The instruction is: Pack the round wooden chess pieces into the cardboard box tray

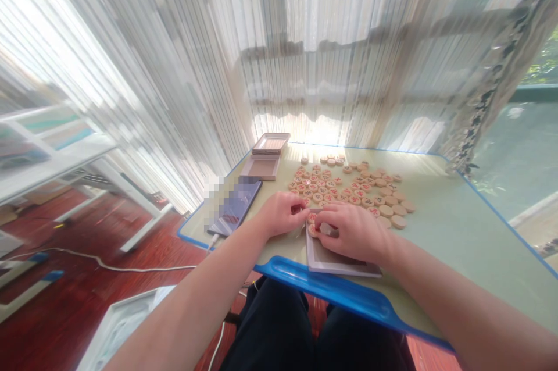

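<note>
Red characters (337, 181) on tan discs (398, 221)

Strong daylight pours through the sheer curtain (196, 39) across the top of the frame, bleaching to near white at upper left and along its foot behind the table (457, 208). Grey shadow bands cross the fabric at upper centre. Left of centre, the phone (239, 202) carries a dull reflection, with blocky pixelation at its left edge. Wide-angle stretch slants the curtain folds and the white desk (56, 163) at far left, where detail smears. Characters on the round pieces (321, 183) look soft.
</note>
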`<state>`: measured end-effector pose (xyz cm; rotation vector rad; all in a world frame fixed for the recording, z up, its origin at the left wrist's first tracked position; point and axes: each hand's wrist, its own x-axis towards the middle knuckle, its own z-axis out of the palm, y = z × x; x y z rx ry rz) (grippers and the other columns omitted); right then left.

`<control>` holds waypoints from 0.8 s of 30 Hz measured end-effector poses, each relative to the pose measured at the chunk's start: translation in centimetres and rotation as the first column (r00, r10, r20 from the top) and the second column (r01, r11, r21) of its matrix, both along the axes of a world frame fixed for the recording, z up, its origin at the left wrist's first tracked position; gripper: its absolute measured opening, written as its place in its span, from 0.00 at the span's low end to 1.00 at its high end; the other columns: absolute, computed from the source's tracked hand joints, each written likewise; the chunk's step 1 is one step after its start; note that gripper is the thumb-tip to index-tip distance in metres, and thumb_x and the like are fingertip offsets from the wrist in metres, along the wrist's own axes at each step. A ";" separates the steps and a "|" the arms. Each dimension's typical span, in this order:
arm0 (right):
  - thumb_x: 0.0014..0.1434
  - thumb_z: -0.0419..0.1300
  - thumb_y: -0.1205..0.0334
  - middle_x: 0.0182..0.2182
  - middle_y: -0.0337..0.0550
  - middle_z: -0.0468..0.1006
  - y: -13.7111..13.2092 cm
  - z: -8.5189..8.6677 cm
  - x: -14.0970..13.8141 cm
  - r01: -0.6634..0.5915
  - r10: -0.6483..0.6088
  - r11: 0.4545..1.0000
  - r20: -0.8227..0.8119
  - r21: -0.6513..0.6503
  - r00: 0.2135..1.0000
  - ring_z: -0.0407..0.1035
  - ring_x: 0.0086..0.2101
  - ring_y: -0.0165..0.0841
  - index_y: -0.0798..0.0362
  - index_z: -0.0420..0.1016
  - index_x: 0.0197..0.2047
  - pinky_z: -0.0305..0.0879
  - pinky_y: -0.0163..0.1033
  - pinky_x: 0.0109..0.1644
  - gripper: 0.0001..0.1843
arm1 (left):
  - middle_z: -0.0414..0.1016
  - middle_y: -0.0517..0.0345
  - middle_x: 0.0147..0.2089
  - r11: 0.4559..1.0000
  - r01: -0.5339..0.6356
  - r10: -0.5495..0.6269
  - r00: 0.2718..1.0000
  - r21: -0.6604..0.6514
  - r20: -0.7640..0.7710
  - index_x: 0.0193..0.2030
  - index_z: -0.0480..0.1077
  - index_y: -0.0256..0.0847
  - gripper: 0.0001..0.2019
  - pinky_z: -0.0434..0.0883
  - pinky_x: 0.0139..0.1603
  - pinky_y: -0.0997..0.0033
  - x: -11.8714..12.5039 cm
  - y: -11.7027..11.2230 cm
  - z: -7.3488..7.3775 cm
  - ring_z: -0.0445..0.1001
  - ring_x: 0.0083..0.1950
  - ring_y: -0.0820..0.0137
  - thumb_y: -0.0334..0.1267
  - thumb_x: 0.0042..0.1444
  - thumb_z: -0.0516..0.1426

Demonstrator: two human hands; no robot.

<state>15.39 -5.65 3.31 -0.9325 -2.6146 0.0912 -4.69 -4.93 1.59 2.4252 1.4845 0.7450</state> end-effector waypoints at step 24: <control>0.52 0.57 0.65 0.35 0.41 0.77 2.9 -0.8 1.4 0.178 -0.172 0.981 -0.071 0.081 0.983 0.70 0.36 0.34 0.48 0.77 0.36 0.58 0.34 0.31 0.09 | 0.73 0.56 0.25 0.975 -0.215 0.220 0.970 0.059 -0.100 0.26 0.74 0.38 0.16 0.58 0.28 0.73 0.7 4.2 2.1 0.67 0.27 0.71 0.44 0.55 0.51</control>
